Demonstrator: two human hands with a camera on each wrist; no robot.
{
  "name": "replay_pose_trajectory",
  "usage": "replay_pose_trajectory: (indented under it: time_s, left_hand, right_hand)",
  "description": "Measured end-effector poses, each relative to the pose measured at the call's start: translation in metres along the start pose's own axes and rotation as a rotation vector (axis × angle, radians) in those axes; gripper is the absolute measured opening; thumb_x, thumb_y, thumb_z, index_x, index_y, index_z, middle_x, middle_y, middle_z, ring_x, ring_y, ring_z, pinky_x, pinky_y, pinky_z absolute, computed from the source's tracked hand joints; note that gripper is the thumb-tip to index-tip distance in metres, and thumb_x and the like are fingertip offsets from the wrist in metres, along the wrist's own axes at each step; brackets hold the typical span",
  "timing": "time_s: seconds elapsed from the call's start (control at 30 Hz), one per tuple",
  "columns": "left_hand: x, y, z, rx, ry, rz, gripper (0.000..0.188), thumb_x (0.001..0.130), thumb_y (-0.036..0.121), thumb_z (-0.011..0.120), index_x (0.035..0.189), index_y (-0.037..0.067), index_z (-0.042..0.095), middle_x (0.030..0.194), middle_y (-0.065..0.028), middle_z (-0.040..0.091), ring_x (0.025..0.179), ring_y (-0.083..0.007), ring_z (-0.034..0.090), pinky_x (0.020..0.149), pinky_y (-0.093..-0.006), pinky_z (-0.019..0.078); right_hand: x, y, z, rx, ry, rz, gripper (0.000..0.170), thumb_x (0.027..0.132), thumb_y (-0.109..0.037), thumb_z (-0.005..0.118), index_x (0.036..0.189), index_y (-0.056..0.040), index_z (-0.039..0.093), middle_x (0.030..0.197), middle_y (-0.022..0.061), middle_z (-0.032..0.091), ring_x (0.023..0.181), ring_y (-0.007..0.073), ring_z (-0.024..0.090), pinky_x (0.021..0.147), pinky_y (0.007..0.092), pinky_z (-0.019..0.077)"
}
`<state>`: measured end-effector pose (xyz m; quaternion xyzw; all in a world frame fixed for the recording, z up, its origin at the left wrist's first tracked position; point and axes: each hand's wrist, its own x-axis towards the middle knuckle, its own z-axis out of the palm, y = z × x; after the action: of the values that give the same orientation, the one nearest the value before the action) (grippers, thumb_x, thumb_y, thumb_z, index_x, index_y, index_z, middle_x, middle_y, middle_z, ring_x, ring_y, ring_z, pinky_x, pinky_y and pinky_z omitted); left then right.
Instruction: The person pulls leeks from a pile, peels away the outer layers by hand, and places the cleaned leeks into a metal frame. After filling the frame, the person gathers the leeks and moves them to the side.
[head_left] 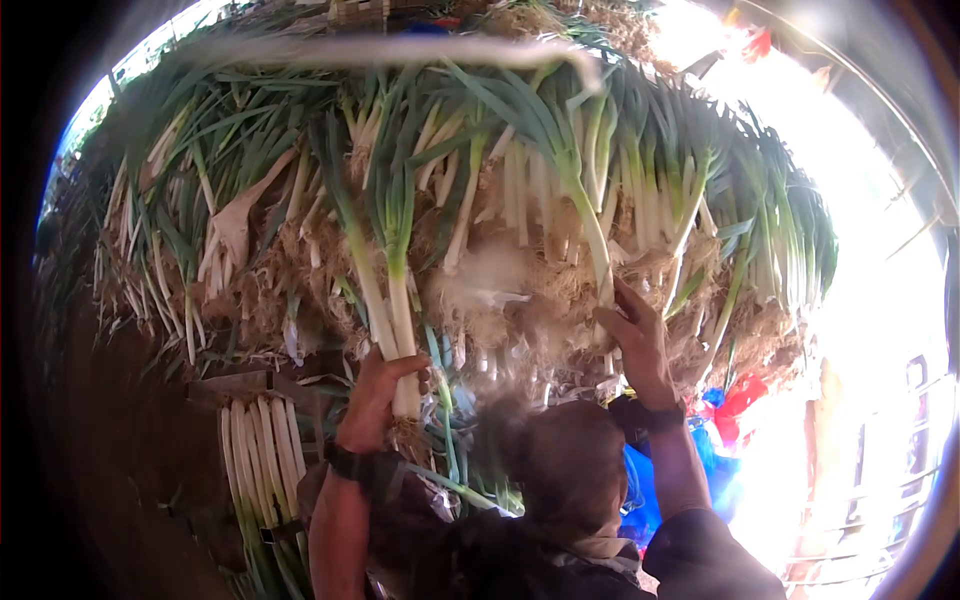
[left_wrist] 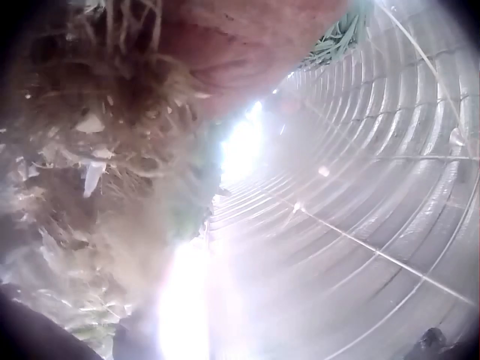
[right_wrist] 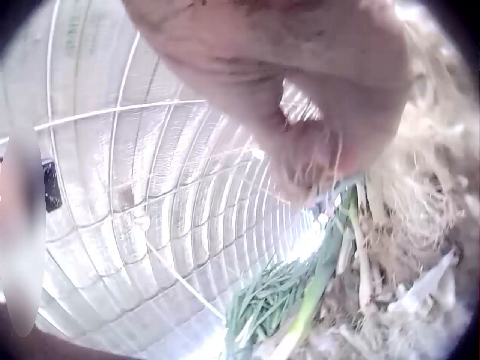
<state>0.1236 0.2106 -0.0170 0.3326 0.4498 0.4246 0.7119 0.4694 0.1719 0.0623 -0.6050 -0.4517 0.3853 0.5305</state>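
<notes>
In the head view my left hand (head_left: 378, 395) grips a few leeks (head_left: 398, 290) low on their white stems, just above the roots. Their green tops lean up and away over the heap. To the right, my right hand (head_left: 640, 335) pinches another leek (head_left: 590, 225) near its root end, its leaves lying on the heap. Pale roots (left_wrist: 97, 120) hang beside the left hand (left_wrist: 247, 45) in the left wrist view. Thumb and finger of the right hand (right_wrist: 300, 60) meet around thin root strands in the right wrist view.
A wide heap of leeks (head_left: 520, 190) spreads ahead, roots toward me. At lower left lies a bundle of white-stemmed leeks (head_left: 262, 450) beside a wooden ledge (head_left: 235, 388). Blue plastic (head_left: 645, 490) and a red bag (head_left: 740, 400) are at right. Ribbed tunnel sheeting (left_wrist: 375, 202) arches overhead.
</notes>
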Motion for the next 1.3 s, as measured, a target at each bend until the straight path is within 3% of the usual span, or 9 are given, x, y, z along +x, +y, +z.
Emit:
replay_pose_trajectory:
  time_s: [0.3, 0.43, 0.7, 0.77, 0.87, 0.93, 1.03, 1.23, 1.3]
  left_hand:
    - [-0.023, 0.001, 0.029, -0.167, -0.201, -0.070, 0.040, 0.088, 0.007, 0.071, 0.123, -0.003, 0.055, 0.103, -0.0142, 0.068, 0.083, -0.0196, 0.069, 0.063, -0.0324, 0.0591]
    - [-0.025, -0.005, 0.050, -0.285, -0.269, -0.060, 0.041, 0.092, 0.008, 0.066, 0.130, -0.001, 0.054, 0.112, -0.0124, 0.068, 0.092, -0.0183, 0.070, 0.075, -0.0323, 0.0609]
    - [-0.033, 0.000, 0.043, -0.307, -0.259, -0.026, 0.038, 0.091, 0.013, 0.066, 0.124, -0.003, 0.056, 0.101, -0.0085, 0.066, 0.082, -0.0169, 0.067, 0.067, -0.0297, 0.0574]
    - [-0.038, 0.008, 0.041, -0.297, -0.296, 0.033, 0.038, 0.092, 0.016, 0.066, 0.123, -0.003, 0.057, 0.099, -0.0076, 0.066, 0.081, -0.0161, 0.067, 0.066, -0.0300, 0.0572]
    - [-0.051, 0.028, 0.032, -0.198, -0.300, 0.092, 0.039, 0.093, 0.019, 0.065, 0.125, -0.003, 0.058, 0.100, -0.0088, 0.068, 0.086, -0.0153, 0.068, 0.069, -0.0301, 0.0578]
    - [-0.072, 0.045, 0.032, -0.144, -0.273, 0.149, 0.040, 0.093, 0.019, 0.065, 0.126, -0.003, 0.058, 0.100, -0.0090, 0.069, 0.087, -0.0157, 0.069, 0.071, -0.0310, 0.0581]
    - [-0.109, 0.055, 0.026, -0.184, -0.261, 0.122, 0.043, 0.093, 0.021, 0.065, 0.128, -0.003, 0.059, 0.101, -0.0081, 0.069, 0.090, -0.0169, 0.070, 0.075, -0.0327, 0.0582]
    - [-0.219, 0.103, 0.006, -0.105, -0.268, -0.115, 0.039, 0.096, 0.021, 0.063, 0.127, -0.003, 0.062, 0.107, -0.0075, 0.069, 0.098, -0.0195, 0.070, 0.086, -0.0324, 0.0584]
    - [-0.236, 0.106, 0.005, 0.118, -0.147, 0.139, 0.045, 0.096, 0.028, 0.064, 0.129, -0.003, 0.060, 0.113, -0.0100, 0.068, 0.101, -0.0213, 0.069, 0.089, -0.0348, 0.0572]
  right_hand:
    - [-0.013, -0.024, 0.047, -0.370, -0.396, -0.014, 0.085, 0.078, -0.002, 0.082, 0.152, -0.0064, 0.040, 0.111, 0.0101, 0.065, 0.085, 0.0145, 0.068, 0.073, 0.0295, 0.0575]
    - [-0.014, -0.017, 0.076, -0.319, -0.882, 0.011, 0.078, 0.082, -0.007, 0.079, 0.148, -0.0045, 0.037, 0.121, 0.0152, 0.066, 0.089, 0.0203, 0.072, 0.079, 0.0350, 0.0576]
    - [0.037, -0.027, 0.095, -0.812, -1.161, -0.452, 0.074, 0.084, -0.024, 0.075, 0.149, -0.0062, 0.044, 0.088, 0.0134, 0.074, 0.083, 0.0260, 0.073, 0.074, 0.0352, 0.0547]
    - [0.059, -0.020, 0.095, -0.687, -1.104, -0.811, 0.079, 0.080, -0.021, 0.076, 0.150, -0.0087, 0.043, 0.098, 0.0163, 0.074, 0.086, 0.0280, 0.072, 0.074, 0.0358, 0.0541]
    - [0.038, -0.074, 0.129, -1.013, -0.680, -0.517, 0.078, 0.083, -0.020, 0.074, 0.153, -0.0131, 0.040, 0.126, 0.0180, 0.067, 0.108, 0.0275, 0.067, 0.091, 0.0397, 0.0526]
    - [0.035, -0.066, 0.154, -1.052, -0.540, -1.033, 0.071, 0.078, -0.008, 0.072, 0.144, -0.0167, 0.050, 0.141, 0.0114, 0.057, 0.129, 0.0316, 0.054, 0.107, 0.0467, 0.0454]
    - [0.016, -0.076, 0.182, -1.129, -0.703, -1.451, 0.075, 0.076, -0.005, 0.073, 0.146, -0.0189, 0.050, 0.144, 0.0117, 0.054, 0.135, 0.0282, 0.050, 0.113, 0.0497, 0.0414]
    - [-0.054, -0.092, 0.209, -0.618, -1.018, -1.418, 0.062, 0.079, -0.006, 0.073, 0.138, -0.0127, 0.056, 0.140, 0.0090, 0.058, 0.132, 0.0264, 0.054, 0.115, 0.0474, 0.0390]
    - [-0.069, -0.106, 0.224, -0.403, -0.833, -1.614, 0.047, 0.083, -0.007, 0.070, 0.129, -0.0078, 0.062, 0.118, 0.0107, 0.070, 0.107, 0.0244, 0.068, 0.096, 0.0416, 0.0550]
